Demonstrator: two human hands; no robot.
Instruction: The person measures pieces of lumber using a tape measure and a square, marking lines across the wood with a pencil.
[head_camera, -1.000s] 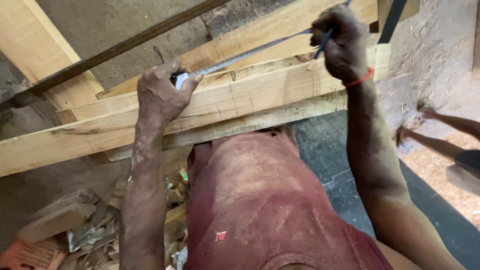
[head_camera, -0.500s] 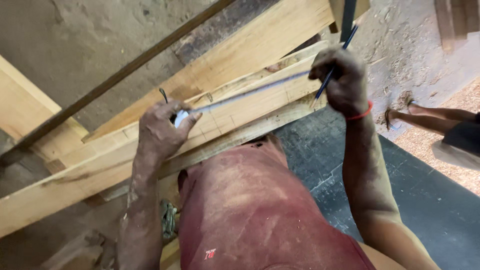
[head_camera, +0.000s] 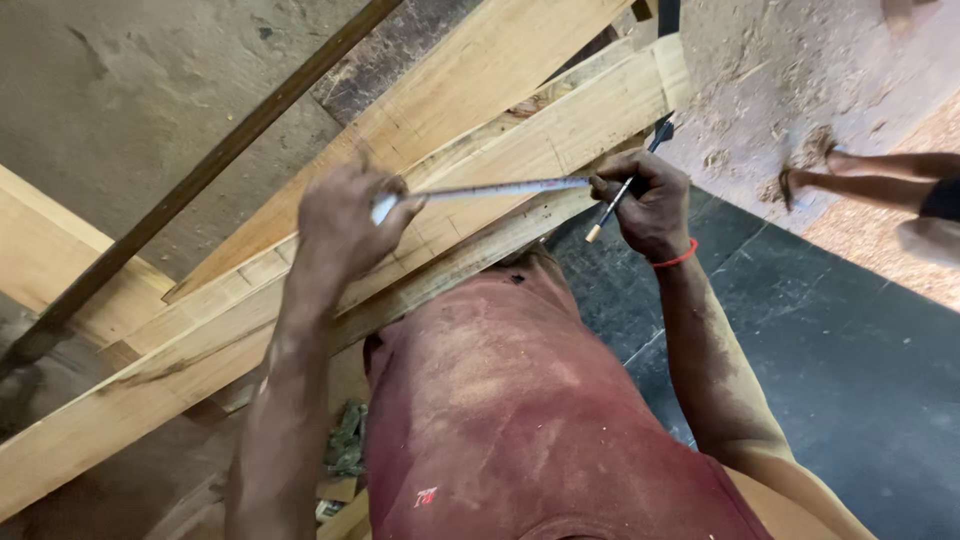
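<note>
In the head view, the case of the silver steel tape measure (head_camera: 384, 207) is almost wholly buried in the left hand (head_camera: 345, 215), which is clenched around it; only a pale corner shows between thumb and fingers. Its blade (head_camera: 500, 188) is blurred and its markings cannot be made out. The far end of the blade vanishes under the fingers of the right hand (head_camera: 645, 200), which pinch it and also grip a dark pencil with a pale tip (head_camera: 622, 196); whether the blade's hook is caught on anything cannot be told.

The blade's long axis runs nearly level from left hand to right, crossing just above the pale sawn timber plank (head_camera: 480, 175), whose own length slants from lower left up to upper right. The pencil tilts, pale tip down-left. Another person's bare legs (head_camera: 870, 180) are cut off at the right edge.
</note>
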